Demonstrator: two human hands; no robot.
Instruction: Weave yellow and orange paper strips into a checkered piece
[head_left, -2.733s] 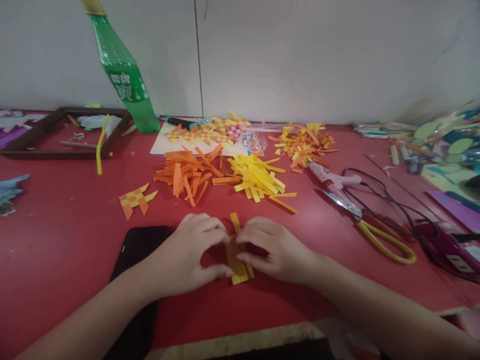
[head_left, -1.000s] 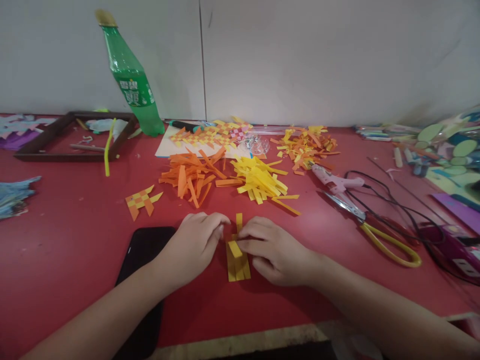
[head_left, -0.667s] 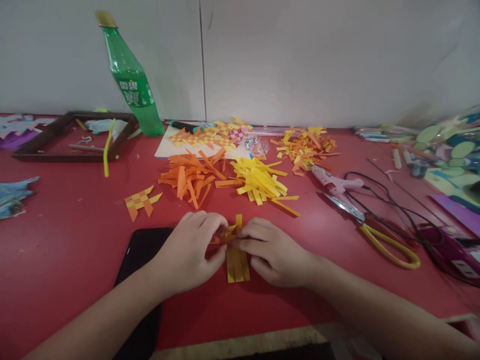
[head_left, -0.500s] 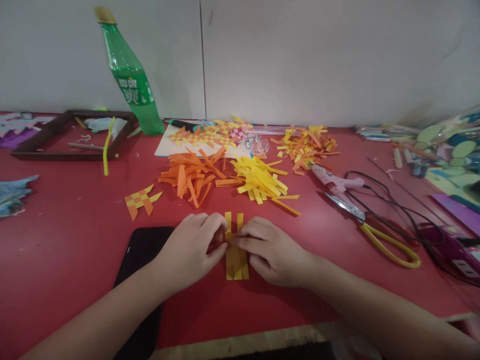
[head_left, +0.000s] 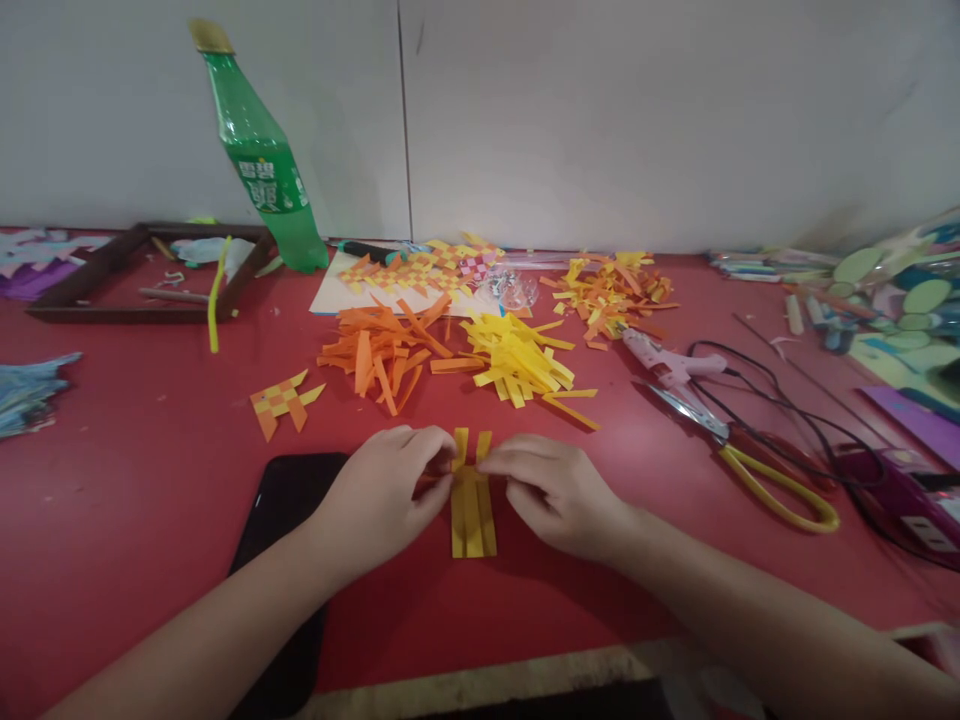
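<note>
Three yellow paper strips (head_left: 472,510) lie side by side, upright, on the red table (head_left: 150,470) between my hands. My left hand (head_left: 379,500) has its fingers curled, pinching an orange strip (head_left: 431,482) at the left edge of the yellow ones. My right hand (head_left: 559,492) pinches the right side of the strips near their top, fingers pressed together. What lies under the fingertips is hidden.
A black phone (head_left: 289,520) lies under my left forearm. Behind the hands sit piles of orange strips (head_left: 379,350) and yellow strips (head_left: 517,360), a small woven piece (head_left: 281,402), a green bottle (head_left: 262,160), scissors (head_left: 750,455), a pink glue gun (head_left: 671,362) and cables.
The yellow strips now lie flat in a neat row with two tops showing; an orange strip has been drawn across them. Both hands shifted only slightly.
</note>
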